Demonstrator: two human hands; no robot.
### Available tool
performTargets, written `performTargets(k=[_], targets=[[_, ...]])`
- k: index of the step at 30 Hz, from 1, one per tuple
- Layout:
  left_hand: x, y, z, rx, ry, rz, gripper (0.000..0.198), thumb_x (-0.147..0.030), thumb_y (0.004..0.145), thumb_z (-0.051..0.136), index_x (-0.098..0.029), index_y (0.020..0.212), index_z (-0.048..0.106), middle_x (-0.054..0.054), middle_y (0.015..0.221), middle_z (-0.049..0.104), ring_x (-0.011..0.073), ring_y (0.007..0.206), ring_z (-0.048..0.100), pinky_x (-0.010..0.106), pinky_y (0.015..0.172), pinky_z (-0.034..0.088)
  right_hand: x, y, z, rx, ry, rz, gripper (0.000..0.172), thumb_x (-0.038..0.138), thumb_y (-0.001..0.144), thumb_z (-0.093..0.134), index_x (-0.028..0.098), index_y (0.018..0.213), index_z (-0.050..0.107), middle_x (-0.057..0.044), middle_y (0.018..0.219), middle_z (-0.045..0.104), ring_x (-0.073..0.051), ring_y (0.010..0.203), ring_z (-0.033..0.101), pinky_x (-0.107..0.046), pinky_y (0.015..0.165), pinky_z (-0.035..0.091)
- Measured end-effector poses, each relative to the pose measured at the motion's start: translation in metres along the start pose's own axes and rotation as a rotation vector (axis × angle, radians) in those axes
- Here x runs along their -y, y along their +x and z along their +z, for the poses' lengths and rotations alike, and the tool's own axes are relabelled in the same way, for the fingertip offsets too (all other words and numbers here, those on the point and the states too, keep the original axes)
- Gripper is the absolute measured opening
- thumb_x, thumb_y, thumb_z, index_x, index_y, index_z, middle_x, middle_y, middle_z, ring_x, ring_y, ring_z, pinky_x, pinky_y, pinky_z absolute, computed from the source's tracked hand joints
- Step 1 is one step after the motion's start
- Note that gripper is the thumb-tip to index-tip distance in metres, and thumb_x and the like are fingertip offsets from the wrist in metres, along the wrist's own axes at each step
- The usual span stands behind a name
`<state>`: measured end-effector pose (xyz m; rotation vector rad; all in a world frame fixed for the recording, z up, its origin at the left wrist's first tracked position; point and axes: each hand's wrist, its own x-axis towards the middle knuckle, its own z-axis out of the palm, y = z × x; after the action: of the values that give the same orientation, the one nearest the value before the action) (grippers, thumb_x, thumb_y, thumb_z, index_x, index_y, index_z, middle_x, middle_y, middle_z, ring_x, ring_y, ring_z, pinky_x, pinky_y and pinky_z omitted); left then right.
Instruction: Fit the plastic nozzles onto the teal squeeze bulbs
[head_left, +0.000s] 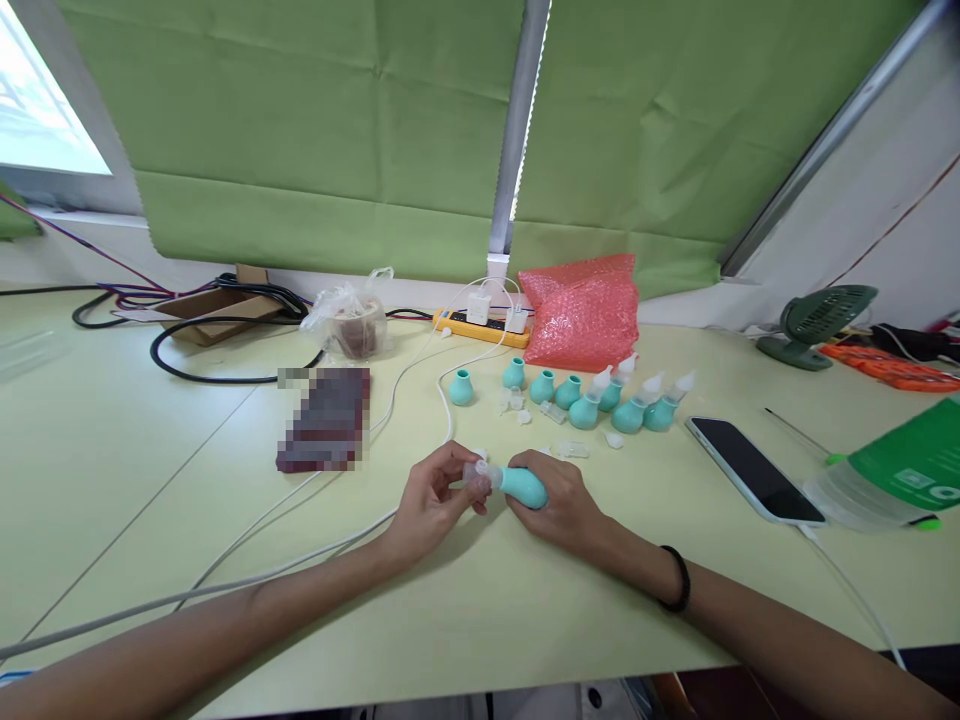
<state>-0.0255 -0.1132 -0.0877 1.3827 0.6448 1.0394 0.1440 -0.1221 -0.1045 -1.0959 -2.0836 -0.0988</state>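
My right hand (pixel 562 505) is closed around a teal rubber bulb (pixel 523 486), held sideways just above the table. My left hand (pixel 435 498) pinches the clear plastic tip (pixel 477 474) at the bulb's left end. Beyond my hands stands a row of several teal bulbs (pixel 541 387); the three on the right (pixel 630 413) carry clear tips, the others (pixel 461 387) are bare. Loose clear plastic parts (pixel 553 412) lie among them.
A phone (pixel 754 468) lies face up at the right, beside a green packet (pixel 911 462). A pink bubble-wrap bag (pixel 581 310), a yellow power strip (pixel 480 326) and a bagged cup (pixel 354 322) sit at the back. White cables (pixel 285 510) cross the table at left, near a dark wallet (pixel 324 418).
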Motion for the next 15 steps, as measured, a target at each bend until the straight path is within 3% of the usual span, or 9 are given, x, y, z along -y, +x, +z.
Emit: performTargets(k=[5, 15], targets=[[0.004, 0.001, -0.002, 0.050, 0.059, -0.005, 0.021, -0.028, 0.069, 0.060, -0.013, 0.079, 0.050, 0.001, 0.062, 0.053, 0.0104, 0.054, 0.048, 0.022, 0.046, 0.044, 0.003, 0.001, -0.002, 0.085, 0.082, 0.077, 0.012, 0.011, 0.061, 0.047, 0.019, 0.070, 0.047, 0.002, 0.056, 0.052, -0.011, 0.049, 0.048, -0.021, 0.046, 0.036], [0.000, -0.009, 0.000, 0.058, 0.311, 0.124, 0.014, -0.023, 0.073, 0.055, -0.013, 0.083, 0.052, 0.000, 0.066, 0.050, 0.0092, 0.058, 0.045, 0.020, 0.054, 0.042, 0.015, 0.009, -0.013, 0.330, 0.567, 0.446, 0.012, 0.011, 0.055, 0.055, 0.016, 0.061, 0.045, 0.006, 0.053, 0.040, -0.006, 0.049, 0.038, -0.016, 0.044, 0.031]])
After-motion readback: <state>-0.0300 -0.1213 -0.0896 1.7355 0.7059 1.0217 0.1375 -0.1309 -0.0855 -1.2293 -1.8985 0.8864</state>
